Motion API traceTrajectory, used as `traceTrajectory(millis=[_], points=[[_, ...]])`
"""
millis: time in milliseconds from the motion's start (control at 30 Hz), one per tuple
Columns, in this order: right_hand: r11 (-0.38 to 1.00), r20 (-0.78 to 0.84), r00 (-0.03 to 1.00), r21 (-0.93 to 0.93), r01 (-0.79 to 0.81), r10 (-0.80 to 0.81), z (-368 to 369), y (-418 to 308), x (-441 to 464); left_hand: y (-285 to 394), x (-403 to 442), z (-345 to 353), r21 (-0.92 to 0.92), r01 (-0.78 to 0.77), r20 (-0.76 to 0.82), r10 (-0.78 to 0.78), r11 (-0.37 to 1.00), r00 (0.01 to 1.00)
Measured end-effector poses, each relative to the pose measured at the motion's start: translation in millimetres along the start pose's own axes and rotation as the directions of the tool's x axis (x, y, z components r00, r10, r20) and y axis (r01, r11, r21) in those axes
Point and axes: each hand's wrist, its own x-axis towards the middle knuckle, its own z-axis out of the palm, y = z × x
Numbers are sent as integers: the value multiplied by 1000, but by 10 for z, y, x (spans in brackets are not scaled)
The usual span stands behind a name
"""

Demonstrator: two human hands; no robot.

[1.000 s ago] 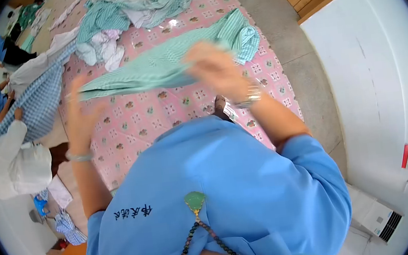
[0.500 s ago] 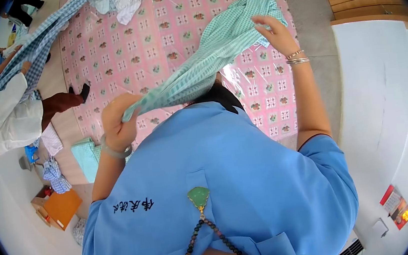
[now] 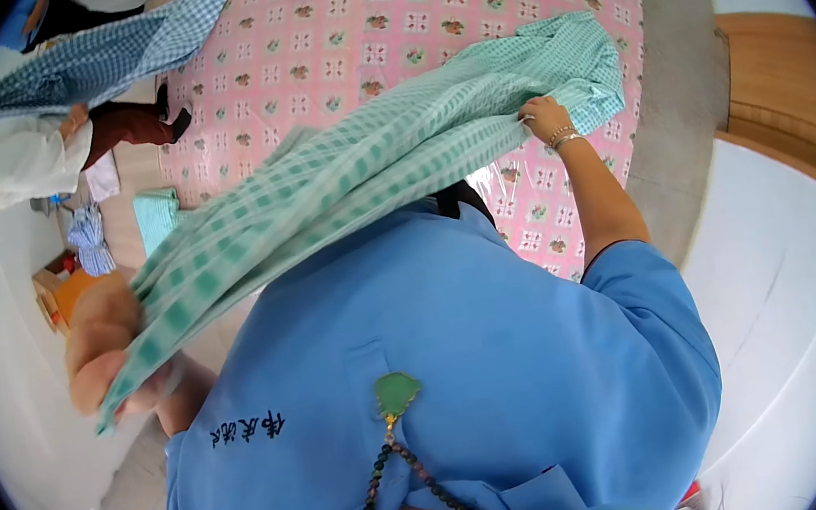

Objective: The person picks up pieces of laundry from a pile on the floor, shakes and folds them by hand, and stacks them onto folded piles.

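Observation:
A long green-and-white checked cloth [image 3: 347,161] stretches across in front of me, bunched into lengthwise folds. My left hand [image 3: 111,344], somewhat blurred, is closed round its near left end, and a corner pokes out below the fingers. Further along, my right hand [image 3: 546,120] pinches the lower edge near the right end. Beyond that hand the rest of the cloth lies crumpled on the table covering.
A pink patterned table cover [image 3: 304,50] under clear plastic spreads ahead. At the left, a person in a white top [image 3: 25,163] handles a blue checked cloth [image 3: 119,56]. Folded green cloth [image 3: 157,215] lies on the left, near an orange-brown box [image 3: 65,294].
My left hand has swung out left and down, drawing the cloth longer. My right hand, open before, now grips the cloth's edge. At the left, the blue checked cloth has shifted.

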Motion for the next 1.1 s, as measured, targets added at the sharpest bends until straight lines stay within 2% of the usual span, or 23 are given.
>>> traceTrajectory(millis=[67, 133, 167, 233, 300, 367, 400, 467, 500, 567, 633, 667, 733, 767, 833, 867, 900, 967, 1000, 1033, 1100], points=[[1000, -22, 999, 14, 24, -24, -12, 78, -6, 80, -8, -157, 32, 13, -55, -11, 999, 998], [994, -35, 998, 90, 60, -57, 24, 153, -15, 188, -79, -392, 126, 71, -229, -41, 989, 973], [993, -29, 997, 86, 78, -76, 5, 188, -21, 246, -87, -453, 141, 79, -238, -44, 987, 970], [965, 125, 992, 259, -34, 1, -46, 262, -48, 381, -108, -556, 233, 91, -330, -9, 968, 944], [953, -118, 991, 285, 98, -67, -172, 516, 42, 509, -85, -656, 306, 141, -372, -18, 942, 928], [983, -211, 963, 39, 177, -165, -320, 838, 201, 673, -48, -691, 573, 175, -307, 12, 801, 951], [982, -205, 963, 33, 187, -177, -365, 873, 327, 781, -70, -833, 563, 180, -355, 40, 807, 934], [972, 6, 990, -192, -134, 137, -626, 760, 586, 1041, -121, -1130, 595, 206, -386, 52, 777, 921], [974, 15, 992, -193, -119, 124, -708, 658, 699, 1149, -105, -1189, 631, 223, -400, 66, 743, 914], [940, 49, 995, -326, 103, -92, -751, 410, 901, 1398, -95, -1264, 699, 264, -428, 93, 664, 899], [842, 237, 931, -408, 354, -276, -622, 141, 1156, 1598, -47, -1345, 745, 311, -457, 113, 591, 882], [839, 241, 926, -400, 368, -291, -541, -15, 1253, 1685, -16, -1384, 763, 337, -475, 124, 552, 871], [709, 379, 796, -373, 598, -472, -370, -340, 1454, 1848, 50, -1480, 789, 386, -507, 151, 479, 849], [702, 380, 786, -366, 612, -487, -285, -502, 1555, 1896, 91, -1528, 798, 387, -502, 154, 462, 851], [754, 502, 799, -368, 544, -332, -162, -748, 1685, 1950, 151, -1628, 803, 450, -547, 185, 390, 816], [735, 402, 827, -404, 545, -393, -178, -740, 1718, 1974, 182, -1683, 806, 471, -558, 197, 358, 806], [730, 399, 826, -406, 549, -399, -290, -669, 1756, 1963, 178, -1761, 802, 488, -572, 209, 345, 793], [830, 198, 894, -332, 447, -402, -690, -402, 1794, 1918, 187, -1929, 793, 526, -598, 229, 309, 768], [830, -38, 851, -251, 498, -523, -865, -208, 1696, 1843, 188, -2005, 785, 546, -613, 236, 294, 754], [808, -281, 758, -182, 560, -588, -993, -59, 1515, 1758, 189, -2075, 776, 564, -626, 242, 281, 741], [891, -281, 851, -42, 452, -445, -877, 30, 1123, 1570, 216, -2187, 759, 596, -650, 247, 262, 719]])
